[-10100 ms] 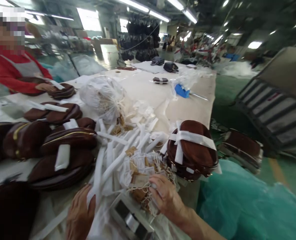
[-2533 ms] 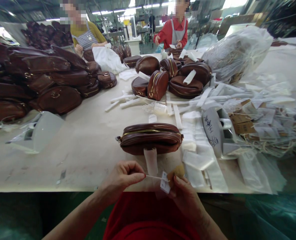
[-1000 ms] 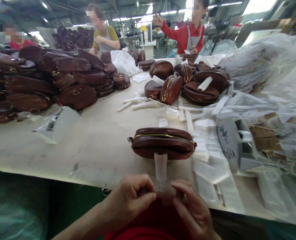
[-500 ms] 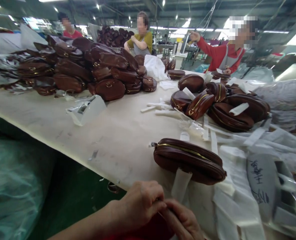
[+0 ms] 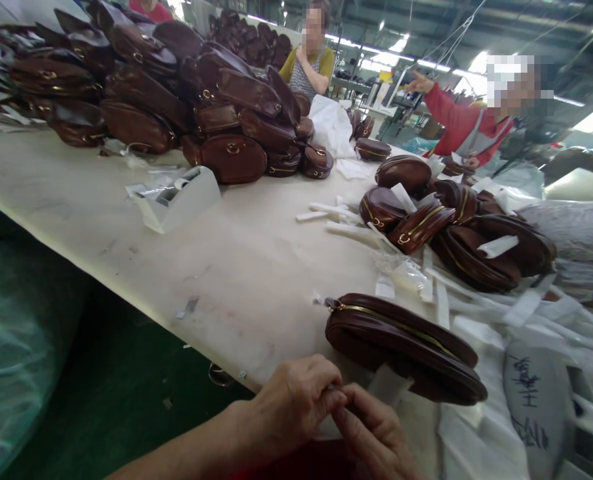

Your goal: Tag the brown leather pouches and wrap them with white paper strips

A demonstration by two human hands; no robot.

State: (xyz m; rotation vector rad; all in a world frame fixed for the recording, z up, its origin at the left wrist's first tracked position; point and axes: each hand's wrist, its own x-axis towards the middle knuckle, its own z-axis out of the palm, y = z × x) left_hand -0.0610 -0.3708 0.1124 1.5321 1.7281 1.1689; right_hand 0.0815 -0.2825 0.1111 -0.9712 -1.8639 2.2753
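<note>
Close to the table's front edge, my left hand is closed in a pinch, its fingertips against those of my right hand. The right fingers are pinched as well. Whatever lies between them is too small or hidden to make out. Just beyond my hands a dark brown leather bag with a gold zipper lies on the table. A strip of white paper sticks out from under its near side, beside my right hand.
A tall pile of brown bags covers the back left, more bags the right. A grey-white tape dispenser stands mid-table; another dispenser with handwriting is at right. Two persons, in red and mustard, are across the table.
My view has tilted and shifted, so the things on the table appear displaced. My hands remain together, fingers slightly rearranged. Across the table, the person in mustard has raised a hand higher.
</note>
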